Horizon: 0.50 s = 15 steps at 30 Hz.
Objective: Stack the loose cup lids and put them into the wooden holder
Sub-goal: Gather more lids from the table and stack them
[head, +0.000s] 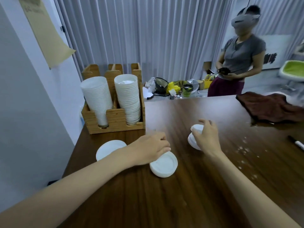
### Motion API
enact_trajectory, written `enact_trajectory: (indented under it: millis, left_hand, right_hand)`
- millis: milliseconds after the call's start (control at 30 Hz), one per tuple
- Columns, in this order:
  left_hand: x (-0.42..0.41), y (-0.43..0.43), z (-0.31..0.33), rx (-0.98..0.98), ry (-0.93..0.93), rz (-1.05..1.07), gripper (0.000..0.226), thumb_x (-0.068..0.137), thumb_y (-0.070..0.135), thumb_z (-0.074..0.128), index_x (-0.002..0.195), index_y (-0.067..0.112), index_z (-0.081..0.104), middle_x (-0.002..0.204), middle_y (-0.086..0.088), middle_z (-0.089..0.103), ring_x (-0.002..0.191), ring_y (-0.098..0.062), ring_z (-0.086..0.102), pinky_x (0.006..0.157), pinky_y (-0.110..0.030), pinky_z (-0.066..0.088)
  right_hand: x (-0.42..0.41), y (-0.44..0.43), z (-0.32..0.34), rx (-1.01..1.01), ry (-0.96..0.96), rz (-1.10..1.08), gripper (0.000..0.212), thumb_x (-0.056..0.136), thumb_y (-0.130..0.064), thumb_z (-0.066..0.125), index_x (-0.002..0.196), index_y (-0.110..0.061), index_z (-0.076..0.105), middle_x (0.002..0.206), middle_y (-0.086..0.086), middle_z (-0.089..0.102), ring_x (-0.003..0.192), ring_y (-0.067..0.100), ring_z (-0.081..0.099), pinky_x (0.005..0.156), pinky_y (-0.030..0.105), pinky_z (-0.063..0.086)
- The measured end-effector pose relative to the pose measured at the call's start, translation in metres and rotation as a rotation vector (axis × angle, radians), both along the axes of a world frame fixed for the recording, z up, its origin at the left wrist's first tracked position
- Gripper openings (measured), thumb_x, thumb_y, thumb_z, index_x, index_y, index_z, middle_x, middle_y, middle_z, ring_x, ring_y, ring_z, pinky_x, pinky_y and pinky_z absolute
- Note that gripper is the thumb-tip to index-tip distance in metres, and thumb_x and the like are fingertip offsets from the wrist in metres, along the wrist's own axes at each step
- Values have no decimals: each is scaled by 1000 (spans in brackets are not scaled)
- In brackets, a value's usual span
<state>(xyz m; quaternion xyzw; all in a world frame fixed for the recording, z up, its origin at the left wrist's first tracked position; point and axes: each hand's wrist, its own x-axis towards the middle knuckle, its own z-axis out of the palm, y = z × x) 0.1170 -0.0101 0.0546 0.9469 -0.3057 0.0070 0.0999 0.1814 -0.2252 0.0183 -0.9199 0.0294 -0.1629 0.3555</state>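
Observation:
A wooden holder [115, 120] stands at the table's far left corner, with a stack of white cups [97, 97] in its left slot and a tall stack of white lids [128, 99] in its right slot. My left hand [149, 148] rests curled on the edge of a small pile of white lids [165, 165] in front of me. Another loose lid [108, 148] lies left of that wrist. My right hand [207, 137] pinches a white lid [196, 128] just above a further short pile of lids [193, 142].
The dark wooden table [164, 203] shows white specks at the right. A brown cloth [269, 106] lies at its far right, and a black marker [296, 143] at the right edge. A person [236, 63] stands beyond the table, with bags on the floor.

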Motion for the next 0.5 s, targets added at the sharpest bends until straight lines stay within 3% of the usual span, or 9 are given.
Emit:
enact_trajectory:
  millis: [133, 267, 400, 500]
  left_hand:
    - [8, -20, -7, 37, 6, 0, 36, 100, 37, 35, 120, 18, 59, 115, 1, 49, 96, -12, 48, 79, -22, 36]
    - [11, -23, -11, 50, 16, 28, 36, 100, 37, 36, 120, 18, 59, 117, 1, 49, 99, -15, 50, 85, -28, 43]
    - [16, -19, -14, -6, 16, 88, 34, 100, 36, 39, 122, 20, 58, 115, 2, 50, 98, -15, 52, 83, -28, 43]
    - [19, -17, -13, -109, -68, 115, 33, 98, 30, 44, 127, 18, 55, 116, 1, 50, 100, -15, 52, 84, -32, 47]
  right_hand:
    - [27, -20, -19, -16, 175, -28, 73, 81, -46, 69, 140, -15, 39, 139, 15, 39, 128, 34, 39, 102, 46, 39]
    - [39, -30, -29, -27, 205, 14, 85, 75, -47, 75, 142, -16, 34, 137, 16, 48, 124, 36, 46, 100, 49, 42]
    - [38, -31, -27, 33, 93, 29, 89, 71, -37, 80, 144, -17, 32, 136, 16, 48, 123, 35, 47, 101, 51, 41]
    - [28, -18, -18, 114, -67, 118, 99, 67, -26, 86, 147, -17, 27, 138, 13, 44, 125, 30, 43, 104, 45, 39]
